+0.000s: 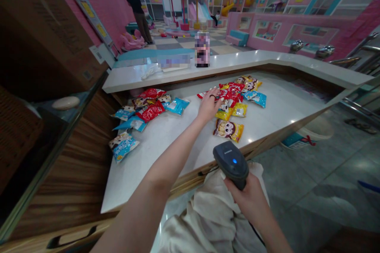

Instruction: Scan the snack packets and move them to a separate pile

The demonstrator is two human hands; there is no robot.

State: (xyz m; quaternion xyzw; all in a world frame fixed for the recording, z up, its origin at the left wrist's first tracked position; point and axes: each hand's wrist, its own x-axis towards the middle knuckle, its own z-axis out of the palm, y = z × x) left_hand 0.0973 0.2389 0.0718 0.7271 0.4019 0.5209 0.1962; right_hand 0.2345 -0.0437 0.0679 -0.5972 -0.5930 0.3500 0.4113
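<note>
My right hand (251,197) is wrapped round the handle of a dark grey barcode scanner (228,158), its blue light lit, held above my lap at the counter's front edge. My left hand (209,104), a ring on one finger, reaches over the right-hand pile of snack bags with fingers stretched out. Under and beside its fingertips lie red snack bags (233,94); whether it grips one I cannot tell. Nearer me are a yellow snack bag (239,110) and a brown-and-yellow snack bag (228,129) with a cartoon face. A blue snack bag (257,98) lies to the right.
Another pile of red snack bags (151,111) and blue snack bags (123,146) lies left on the white counter (166,142). On its raised ledge (237,60) stands a blurred pink container (202,49). A cardboard box (53,27) is at left, a white bucket (314,132) at right.
</note>
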